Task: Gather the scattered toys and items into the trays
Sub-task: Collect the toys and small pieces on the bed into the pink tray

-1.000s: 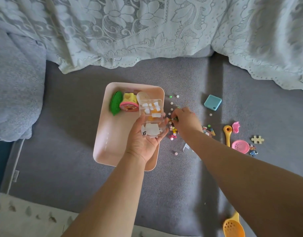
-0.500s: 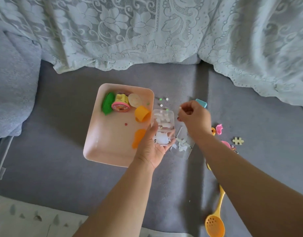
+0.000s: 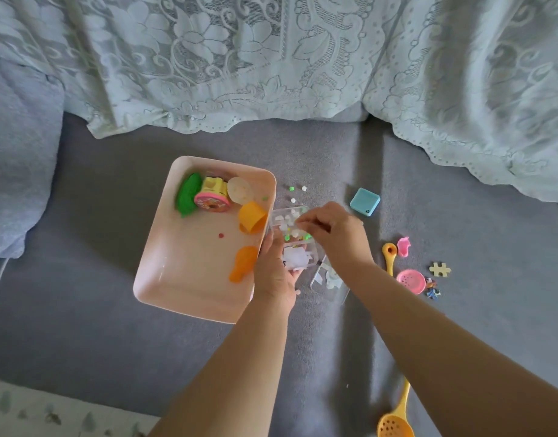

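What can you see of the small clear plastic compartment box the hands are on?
The small clear plastic compartment box is see-through and rectangular, split by thin walls into cells. The cells hold white bits and a few green beads. It sits lidless just right of the pink rectangular plastic tray, over the grey fabric surface. The left hand grips its near end from below; the right hand pinches over its open top. Whether it rests on the fabric cannot be told.

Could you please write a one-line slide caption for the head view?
Left hand holds a clear compartment box beside the pink tray while the right hand drops beads in.
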The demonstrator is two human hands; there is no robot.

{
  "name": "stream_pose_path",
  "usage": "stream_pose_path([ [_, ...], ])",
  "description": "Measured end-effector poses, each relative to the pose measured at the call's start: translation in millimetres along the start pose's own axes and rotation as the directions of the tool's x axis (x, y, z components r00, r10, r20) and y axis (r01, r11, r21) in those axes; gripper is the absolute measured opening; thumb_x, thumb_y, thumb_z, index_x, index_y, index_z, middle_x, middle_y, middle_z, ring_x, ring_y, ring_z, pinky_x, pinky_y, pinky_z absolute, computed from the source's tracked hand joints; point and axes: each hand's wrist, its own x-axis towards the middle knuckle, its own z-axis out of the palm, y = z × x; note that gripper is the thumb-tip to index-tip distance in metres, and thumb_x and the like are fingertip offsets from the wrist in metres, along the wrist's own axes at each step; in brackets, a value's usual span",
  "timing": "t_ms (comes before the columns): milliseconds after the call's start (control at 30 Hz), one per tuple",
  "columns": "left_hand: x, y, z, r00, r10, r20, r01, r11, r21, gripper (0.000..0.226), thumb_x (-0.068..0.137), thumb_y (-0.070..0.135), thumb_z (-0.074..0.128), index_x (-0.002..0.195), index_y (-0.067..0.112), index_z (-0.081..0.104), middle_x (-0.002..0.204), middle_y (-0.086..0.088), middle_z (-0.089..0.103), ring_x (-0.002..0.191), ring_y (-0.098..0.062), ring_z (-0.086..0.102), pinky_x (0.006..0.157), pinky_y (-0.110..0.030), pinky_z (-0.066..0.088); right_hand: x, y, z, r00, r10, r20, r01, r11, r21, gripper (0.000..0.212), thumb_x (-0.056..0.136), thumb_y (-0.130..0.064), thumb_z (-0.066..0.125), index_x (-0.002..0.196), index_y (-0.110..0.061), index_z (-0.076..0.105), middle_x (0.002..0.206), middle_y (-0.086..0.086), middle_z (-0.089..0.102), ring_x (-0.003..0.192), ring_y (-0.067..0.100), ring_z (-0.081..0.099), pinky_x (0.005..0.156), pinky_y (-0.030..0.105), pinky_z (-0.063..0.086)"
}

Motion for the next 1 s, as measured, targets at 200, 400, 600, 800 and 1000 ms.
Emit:
stream_pose_path([
  [200, 11, 13, -22, 0.991, 0.056, -0.121, -0.052, 0.998, 0.036, 0.037, 0.09, 0.031, 0.062, 0.127, 0.034, 0.059, 0.123, 0.009, 0.063, 0.104, -0.013, 0.06, 0.086, -0.04, 0.045, 57, 15, 12, 0.981, 0.18, -0.074, -0.191, 0.958, -0.214, 0.033, 0.092, -0.006, 0.053, 0.119, -0.023, 0.06, 0.114, 0.0, 0.052, 0.092, 0.016, 0.056, 0.08, 0.03, 0.049],
  [400, 27, 25, -38, 0.955, 0.218, -0.199, -0.184, 0.967, 0.175, 0.016, 0.084, 0.04, 0.07, 0.1, 0.041, 0.071, 0.124, 0.013, 0.064, 0.118, -0.015, 0.057, 0.104, -0.053, 0.04, 102, 17, 31, 0.982, 0.163, 0.095, -0.118, 0.924, -0.364, 0.041, 0.089, -0.011, 0.059, 0.128, -0.024, 0.058, 0.123, 0.001, 0.045, 0.118, 0.021, 0.043, 0.099, 0.031, 0.041],
  [600, 34, 31, -43, 0.892, 0.403, -0.204, -0.299, 0.866, 0.401, 0.03, 0.091, 0.033, 0.063, 0.12, 0.024, 0.064, 0.136, 0.003, 0.055, 0.127, -0.016, 0.05, 0.112, -0.038, 0.034, 91, 19, 41, 0.961, 0.134, 0.241, -0.024, 0.911, -0.412, 0.008, 0.088, -0.025, 0.067, 0.096, -0.024, 0.068, 0.102, -0.007, 0.047, 0.101, 0.016, 0.052, 0.079, 0.025, 0.04],
  [800, 29, 27, -44, 0.844, 0.501, -0.191, -0.256, 0.69, 0.677, 0.035, 0.1, 0.026, 0.046, 0.131, 0.015, 0.059, 0.138, -0.004, 0.054, 0.13, -0.021, 0.046, 0.112, -0.039, 0.033, 55, 29, 39, 0.949, 0.154, 0.274, -0.033, 0.916, -0.399, 0.022, 0.079, -0.038, 0.075, 0.095, -0.025, 0.068, 0.101, -0.008, 0.047, 0.098, 0.012, 0.048, 0.077, 0.024, 0.036],
  [1000, 24, 19, -46, 0.854, 0.49, -0.177, -0.151, 0.557, 0.817, 0.05, 0.092, 0.045, 0.033, 0.13, 0.024, 0.057, 0.129, -0.007, 0.06, 0.123, -0.028, 0.052, 0.105, -0.045, 0.041, 31, 27, 38, 0.942, 0.152, 0.3, 0.022, 0.863, -0.505, 0.04, 0.076, -0.034, 0.078, 0.111, -0.035, 0.058, 0.115, -0.011, 0.042, 0.118, 0.012, 0.039, 0.088, 0.032, 0.045],
])
